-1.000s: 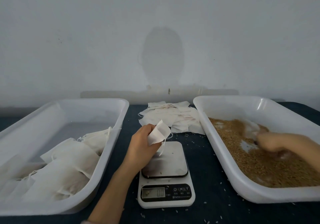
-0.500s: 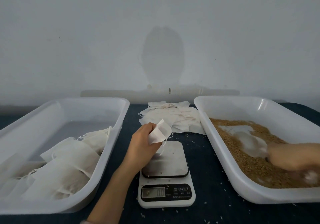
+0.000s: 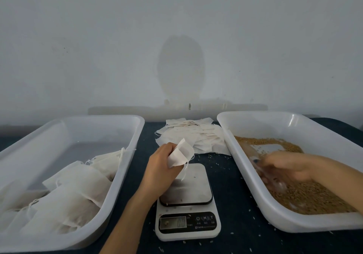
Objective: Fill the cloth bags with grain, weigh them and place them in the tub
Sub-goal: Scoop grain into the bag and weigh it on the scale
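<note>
My left hand (image 3: 160,167) pinches an empty white cloth bag (image 3: 180,153) and holds it up just above the back left of the kitchen scale (image 3: 191,187). My right hand (image 3: 290,165) is inside the right tub (image 3: 244,173), low over the brown grain (image 3: 314,198). It grips a clear plastic scoop (image 3: 275,185), which is blurred by motion. Several filled, tied bags (image 3: 74,191) lie in the left tub (image 3: 94,117). The scale's platform carries nothing but a few stray grains.
A loose pile of empty cloth bags (image 3: 198,136) lies on the dark table behind the scale, between the two tubs. Spilled grains dot the tabletop (image 3: 237,210) around the scale. A pale wall stands close behind.
My right hand has swept through the grain with the scoop, toward me and then back left. My left hand keeps the empty bag in the same place above the scale.
</note>
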Tool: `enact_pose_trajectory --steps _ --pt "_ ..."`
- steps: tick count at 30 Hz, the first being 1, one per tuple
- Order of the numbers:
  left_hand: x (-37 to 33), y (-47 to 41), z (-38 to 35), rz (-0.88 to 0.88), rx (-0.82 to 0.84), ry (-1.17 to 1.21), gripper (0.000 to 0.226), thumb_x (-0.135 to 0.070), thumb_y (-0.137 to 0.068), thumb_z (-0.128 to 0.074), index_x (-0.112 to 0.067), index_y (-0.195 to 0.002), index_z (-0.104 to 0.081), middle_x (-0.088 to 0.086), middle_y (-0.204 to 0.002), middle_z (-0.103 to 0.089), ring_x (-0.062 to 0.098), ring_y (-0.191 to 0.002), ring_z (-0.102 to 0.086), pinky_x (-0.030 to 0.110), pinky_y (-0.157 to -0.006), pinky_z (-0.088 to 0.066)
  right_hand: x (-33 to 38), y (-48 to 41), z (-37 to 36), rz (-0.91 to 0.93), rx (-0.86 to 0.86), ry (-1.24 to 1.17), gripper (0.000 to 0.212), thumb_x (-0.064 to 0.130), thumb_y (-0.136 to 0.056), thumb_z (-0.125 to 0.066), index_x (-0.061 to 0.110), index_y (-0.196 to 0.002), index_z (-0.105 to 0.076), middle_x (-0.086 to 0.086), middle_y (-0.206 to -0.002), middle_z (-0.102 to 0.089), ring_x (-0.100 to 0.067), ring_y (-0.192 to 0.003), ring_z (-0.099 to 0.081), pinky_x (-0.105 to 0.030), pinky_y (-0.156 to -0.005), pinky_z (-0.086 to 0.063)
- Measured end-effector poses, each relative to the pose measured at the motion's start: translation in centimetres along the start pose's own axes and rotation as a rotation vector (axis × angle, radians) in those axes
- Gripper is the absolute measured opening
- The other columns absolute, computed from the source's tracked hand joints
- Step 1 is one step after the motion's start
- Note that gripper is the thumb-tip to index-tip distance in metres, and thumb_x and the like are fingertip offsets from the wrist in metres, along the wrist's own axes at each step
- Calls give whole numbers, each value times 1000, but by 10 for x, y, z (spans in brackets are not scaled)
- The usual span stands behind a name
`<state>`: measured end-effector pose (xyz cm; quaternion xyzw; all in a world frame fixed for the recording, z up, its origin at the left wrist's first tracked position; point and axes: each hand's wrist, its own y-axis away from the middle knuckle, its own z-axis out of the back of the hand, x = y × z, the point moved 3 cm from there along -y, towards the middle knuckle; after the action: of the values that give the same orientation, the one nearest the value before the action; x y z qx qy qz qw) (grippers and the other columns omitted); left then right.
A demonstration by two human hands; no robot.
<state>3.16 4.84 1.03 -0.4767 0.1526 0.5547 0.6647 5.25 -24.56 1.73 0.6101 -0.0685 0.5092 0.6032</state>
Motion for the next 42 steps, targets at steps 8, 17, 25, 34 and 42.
enact_pose_trajectory --steps 8,17,25,34,42 --pt "-1 1 -3 43 24 31 25 -19 -82 -68 -38 -83 -53 -28 -84 -60 -5 -79 -56 9 -60 -44 15 6 52 146 -84 -236 27 9 -94 -54 -6 -117 -54 -14 -74 -67 -23 -60 -64 -33 -51 -56" --pt "-2 2 -5 175 55 228 26 -19 -89 -67 -44 -89 -58 -18 -87 -67 11 -72 -67 36 -59 -61 33 17 69 327 -429 44 53 54 -75 -60 9 -103 -69 -5 -74 -64 -10 -46 -49 -21 -43 -40" --pt "-1 5 -3 164 84 175 16 -28 -89 -69 -38 -92 -57 -29 -85 -64 -8 -76 -61 7 -57 -46 87 53 37 725 -255 487 22 53 -75 -61 44 -93 -71 4 -73 -72 -6 -46 -54 -15 -48 -45" --pt "-4 6 1 149 81 156 23 -27 -87 -69 -43 -93 -54 -29 -84 -64 -12 -82 -59 6 -56 -44 112 68 35 787 -188 706 32 64 -67 -69 46 -93 -70 3 -80 -77 -17 -57 -65 -20 -56 -51" --pt "-7 6 -3 116 133 81 24 -40 -83 -69 -45 -96 -50 -37 -94 -59 -14 -93 -55 4 -61 -44 137 86 27 792 -197 889 40 76 -59 -66 56 -93 -69 17 -83 -75 -10 -58 -70 -14 -55 -48"
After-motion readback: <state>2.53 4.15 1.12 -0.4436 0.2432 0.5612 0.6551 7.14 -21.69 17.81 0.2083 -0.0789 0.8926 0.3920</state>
